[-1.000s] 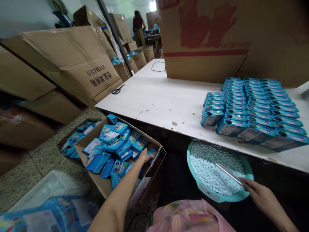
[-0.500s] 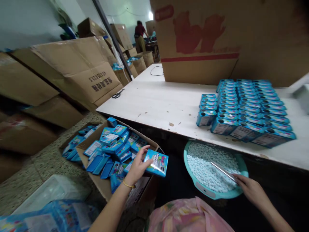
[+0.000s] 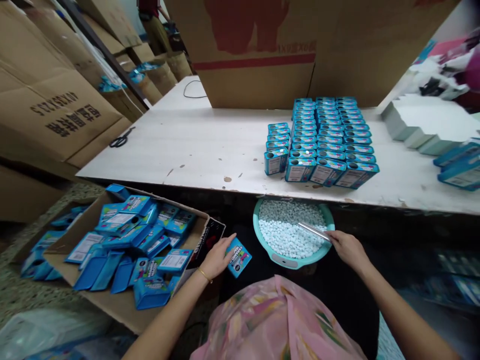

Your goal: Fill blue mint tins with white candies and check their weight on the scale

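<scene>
My left hand [image 3: 216, 259] grips a small blue candy box [image 3: 239, 257] by its left side, beside the right edge of a carton [image 3: 202, 240] filled with more such boxes [image 3: 131, 230]. The held box's printed front faces up. My right hand [image 3: 348, 249] is closed on the end of a slim metal tube [image 3: 314, 231], possibly a scoop. Its far end rests over small pale candies [image 3: 287, 232] in a turquoise basin [image 3: 327, 257], below the table edge.
Rows of upright blue boxes [image 3: 326, 135] stand on the white table [image 3: 195, 135]. Black scissors [image 3: 122, 138] lie at its left. A large cardboard box [image 3: 255, 82] rises behind. White stacked pieces [image 3: 431, 122] are at right. A person [image 3: 155, 30] stands far back.
The view has swung right and down. My left hand has brought the candy box closer to the basin and turned it. My right hand keeps the tube over the candies.
</scene>
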Demonstrator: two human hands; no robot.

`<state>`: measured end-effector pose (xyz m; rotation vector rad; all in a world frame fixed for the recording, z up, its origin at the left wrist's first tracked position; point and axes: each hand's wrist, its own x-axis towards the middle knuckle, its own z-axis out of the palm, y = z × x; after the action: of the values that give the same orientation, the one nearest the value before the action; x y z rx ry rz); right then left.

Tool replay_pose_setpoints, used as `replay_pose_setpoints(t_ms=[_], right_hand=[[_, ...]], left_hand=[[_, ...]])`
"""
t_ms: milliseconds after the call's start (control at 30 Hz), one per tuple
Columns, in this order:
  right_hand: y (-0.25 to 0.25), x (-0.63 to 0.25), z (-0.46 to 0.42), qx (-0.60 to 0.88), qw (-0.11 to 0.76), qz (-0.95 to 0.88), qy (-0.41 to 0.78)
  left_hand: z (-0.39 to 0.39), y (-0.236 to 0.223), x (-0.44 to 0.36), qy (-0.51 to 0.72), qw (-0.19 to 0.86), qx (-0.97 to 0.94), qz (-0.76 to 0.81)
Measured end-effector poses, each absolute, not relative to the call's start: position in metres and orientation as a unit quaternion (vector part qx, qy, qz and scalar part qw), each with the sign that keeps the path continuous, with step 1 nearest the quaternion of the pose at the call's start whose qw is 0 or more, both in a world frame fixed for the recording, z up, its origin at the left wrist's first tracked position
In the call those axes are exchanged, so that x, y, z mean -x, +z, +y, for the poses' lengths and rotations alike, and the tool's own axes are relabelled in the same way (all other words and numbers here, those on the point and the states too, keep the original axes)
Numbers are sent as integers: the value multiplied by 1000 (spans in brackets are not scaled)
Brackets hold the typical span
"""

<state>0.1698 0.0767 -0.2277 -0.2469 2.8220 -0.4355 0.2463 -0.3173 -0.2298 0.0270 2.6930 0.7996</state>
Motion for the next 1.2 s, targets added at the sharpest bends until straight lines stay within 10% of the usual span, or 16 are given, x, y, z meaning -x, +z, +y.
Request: replay_pose_setpoints(t_ms=[367, 700, 1200], right_hand=[[-211, -154, 69, 178, 146, 972, 55], [-262, -139, 5, 77, 173, 977, -93], [-277, -135, 0, 26, 146, 953, -264]], left_hand=[[-327, -260, -259, 228, 263, -185, 919], [-321, -274, -241, 258, 188, -160, 934], [-263, -225, -194, 629, 62, 111, 767]])
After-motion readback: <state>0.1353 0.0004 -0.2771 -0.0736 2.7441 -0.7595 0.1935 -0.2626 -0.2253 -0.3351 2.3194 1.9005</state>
